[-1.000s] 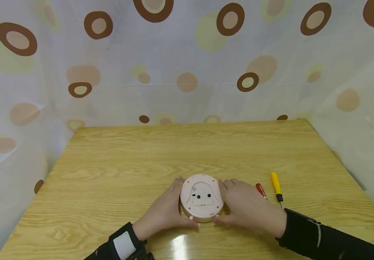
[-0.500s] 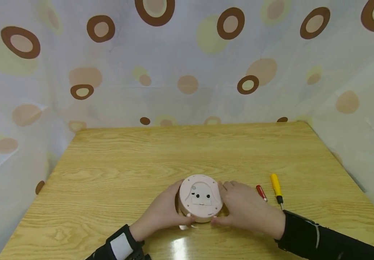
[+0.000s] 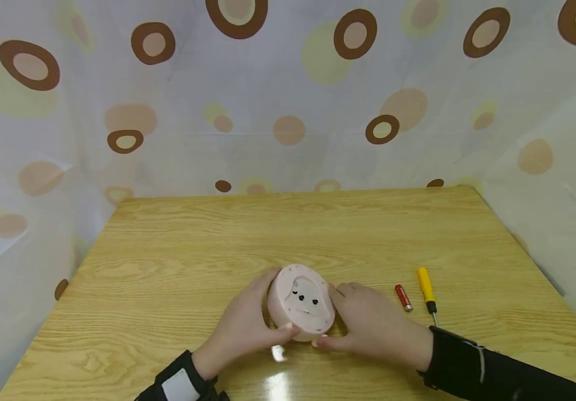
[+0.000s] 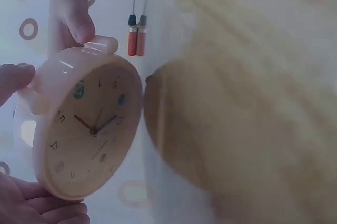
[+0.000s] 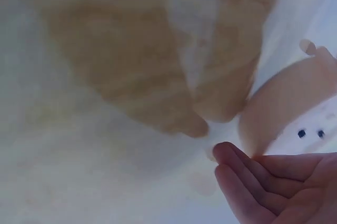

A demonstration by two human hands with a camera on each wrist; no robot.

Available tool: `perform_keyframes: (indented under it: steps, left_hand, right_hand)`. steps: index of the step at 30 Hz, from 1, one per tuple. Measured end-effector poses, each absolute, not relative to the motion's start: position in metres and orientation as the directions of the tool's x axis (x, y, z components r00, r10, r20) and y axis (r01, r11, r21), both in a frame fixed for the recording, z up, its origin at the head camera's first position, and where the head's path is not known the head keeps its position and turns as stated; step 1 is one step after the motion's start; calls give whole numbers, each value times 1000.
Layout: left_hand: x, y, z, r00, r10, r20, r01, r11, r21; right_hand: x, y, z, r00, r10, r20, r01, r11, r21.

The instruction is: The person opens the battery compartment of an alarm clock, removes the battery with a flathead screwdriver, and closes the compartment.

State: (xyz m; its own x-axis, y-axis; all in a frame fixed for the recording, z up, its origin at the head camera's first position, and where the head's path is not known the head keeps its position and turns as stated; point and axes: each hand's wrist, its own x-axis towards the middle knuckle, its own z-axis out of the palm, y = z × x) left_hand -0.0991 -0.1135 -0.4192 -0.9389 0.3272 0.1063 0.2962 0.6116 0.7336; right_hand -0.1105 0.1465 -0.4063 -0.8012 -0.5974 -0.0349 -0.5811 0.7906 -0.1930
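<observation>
Both of my hands grasp the round pale-pink plastic alarm clock (image 3: 300, 303) from opposite sides, tilted up on its edge near the front of the light wooden worktop (image 3: 217, 239). My left hand (image 3: 247, 323) cups the clock's left rim, fingers curved up round the far edge and thumb pressed against the near lower edge. My right hand (image 3: 368, 323) curls round the right rim, thumb tip at the lower front edge, fingers along the side. My forearms, in black sleeves, come in from the near edge and angle toward each other. The clock's back, with two dark knobs, faces up and toward me; in the left wrist view its white dial (image 4: 89, 129) with red and dark hands faces the other way. A small red battery (image 3: 403, 297) and a yellow-handled screwdriver (image 3: 426, 287) lie side by side on the worktop, near my right hand but apart from it.
</observation>
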Motion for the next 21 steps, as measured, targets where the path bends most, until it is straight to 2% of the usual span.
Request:
perform_keyframes:
  steps: [5, 14, 19, 21]
  left_hand:
    - [-100, -108, -404, -920, 352, 171, 367, 624, 690]
    - [-103, -99, -390, -900, 400, 175, 416, 666, 619]
    - [-105, -93, -387, -889, 427, 165, 434, 672, 600]
    - [-106, -91, -386, -885, 437, 160, 440, 675, 593]
  right_hand:
    - [-111, 143, -412, -769, -639, 24, -628, 749, -213]
    - [-109, 144, -414, -759, -650, 43, -643, 737, -208]
    - [-107, 152, -396, -765, -644, 15, -639, 755, -144]
    - [-107, 156, -385, -758, -651, 41, -651, 752, -103]
